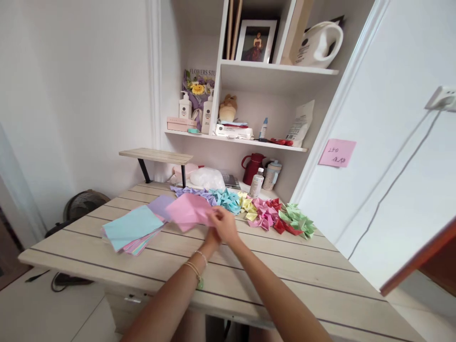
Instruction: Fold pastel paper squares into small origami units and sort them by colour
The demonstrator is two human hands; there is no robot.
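A sheet of pink paper (190, 209) is held up over the table, slightly blurred. My right hand (225, 224) is closed, pinching its right edge between thumb and fingers. Just below and behind it is my left hand (213, 237), its fingers hidden by the right hand and the paper. To the left lies a fanned stack of coloured paper with a light blue sheet (133, 225) on top. A purple sheet (160, 206) sticks out beside it. Folded paper pieces lie beyond my hands in colour groups: purple, blue (226, 200), yellow, pink (265, 213), red and green (298, 221).
Behind the folded pieces stand a clear bottle (256, 183), a dark red jug (253, 168) and a pale tumbler (272, 175). A small raised shelf (156, 155) stands at the table's back left. White shelving (263, 145) with bottles and a picture frame rises above.
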